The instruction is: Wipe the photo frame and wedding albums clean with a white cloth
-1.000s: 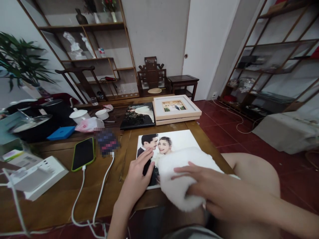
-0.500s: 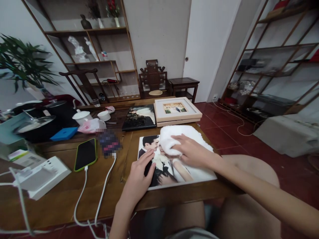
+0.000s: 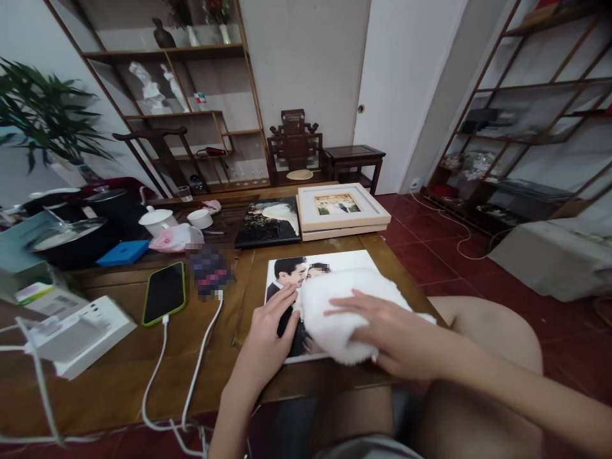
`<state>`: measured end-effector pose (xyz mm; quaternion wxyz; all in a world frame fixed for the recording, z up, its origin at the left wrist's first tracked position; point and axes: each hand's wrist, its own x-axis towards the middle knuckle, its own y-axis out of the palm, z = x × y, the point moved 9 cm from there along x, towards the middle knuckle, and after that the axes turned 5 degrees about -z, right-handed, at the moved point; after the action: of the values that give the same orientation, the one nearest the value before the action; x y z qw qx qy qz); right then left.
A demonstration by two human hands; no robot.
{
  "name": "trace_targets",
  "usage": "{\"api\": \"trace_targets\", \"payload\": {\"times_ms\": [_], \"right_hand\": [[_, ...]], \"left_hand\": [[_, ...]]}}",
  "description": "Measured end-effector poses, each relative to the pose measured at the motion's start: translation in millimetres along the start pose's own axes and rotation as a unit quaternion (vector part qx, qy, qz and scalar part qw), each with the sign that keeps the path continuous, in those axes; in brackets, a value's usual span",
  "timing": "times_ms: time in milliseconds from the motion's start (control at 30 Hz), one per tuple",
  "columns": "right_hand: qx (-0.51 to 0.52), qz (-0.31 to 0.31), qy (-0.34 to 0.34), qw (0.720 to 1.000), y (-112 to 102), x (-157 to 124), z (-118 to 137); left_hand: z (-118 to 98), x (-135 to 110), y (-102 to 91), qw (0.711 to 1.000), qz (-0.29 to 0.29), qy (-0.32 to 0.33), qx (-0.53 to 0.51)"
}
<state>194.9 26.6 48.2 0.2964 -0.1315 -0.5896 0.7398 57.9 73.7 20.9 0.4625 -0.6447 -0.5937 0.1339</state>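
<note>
A large unframed wedding photo print [image 3: 287, 274] lies flat near the front edge of the wooden table [image 3: 119, 376]. My left hand [image 3: 268, 338] rests flat on its lower left part, fingers stretched out. My right hand [image 3: 387, 331] presses a fluffy white cloth [image 3: 335, 306] onto the middle and lower part of the print, fingers spread over the cloth and gripping it. The cloth hides much of the picture.
Behind the print lie a dark photo panel [image 3: 268, 222] and stacked pale wooden frames [image 3: 339, 210]. To the left are a green-cased phone [image 3: 165, 292] on a white cable, a white box [image 3: 76, 331], a blue box [image 3: 118, 252], white cups, pots and a plant. Shelves line the walls.
My right hand has dragged the white cloth from the print's upper part down toward its front edge. My left hand has stayed in place on the print.
</note>
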Motion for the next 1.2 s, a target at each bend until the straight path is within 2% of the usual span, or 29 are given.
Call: {"api": "trace_targets", "payload": {"times_ms": [167,233,300,400,667,767,867,1033,1100,1200], "right_hand": [[-0.069,-0.046,0.106,0.991,-22.8,21.5,-75.5],[-0.092,-0.056,0.124,0.987,-26.7,27.8,-92.7],[-0.101,-0.061,0.12,0.986,-26.5,31.2,-97.2],[-0.093,-0.046,0.09,0.991,-17.7,26.6,-80.3],[-0.016,0.023,0.008,1.0,4.9,-27.8,13.0],[0.018,0.046,-0.009,0.999,1.7,-39.4,24.1],[0.015,0.041,0.02,0.999,-7.7,-36.7,3.0],[-0.031,-0.017,0.099,0.994,-22.8,-5.5,-67.8],[-0.048,-0.039,0.124,0.99,-25.8,9.6,-89.0],[-0.067,-0.065,0.127,0.987,-24.2,24.5,-91.1]], "left_hand": [[1.2,-0.4,0.9,1.0,0.0,-0.008,0.005],[1.4,-0.6,0.5,1.0,-0.001,-0.008,0.003],[1.6,-0.7,0.1,1.0,0.0,-0.009,0.001],[0.9,-0.5,-1.1,1.0,-0.003,-0.007,-0.001],[-1.1,-0.3,-0.5,1.0,-0.011,0.006,-0.002],[-0.2,-0.1,-0.4,1.0,-0.012,0.006,0.002],[0.4,0.4,0.3,1.0,-0.007,0.003,0.0],[-0.5,0.6,-1.3,1.0,-0.006,-0.003,-0.007],[-1.5,0.5,-2.2,1.0,-0.007,-0.004,-0.009],[-2.2,0.1,-3.3,1.0,-0.012,-0.002,-0.013]]}}
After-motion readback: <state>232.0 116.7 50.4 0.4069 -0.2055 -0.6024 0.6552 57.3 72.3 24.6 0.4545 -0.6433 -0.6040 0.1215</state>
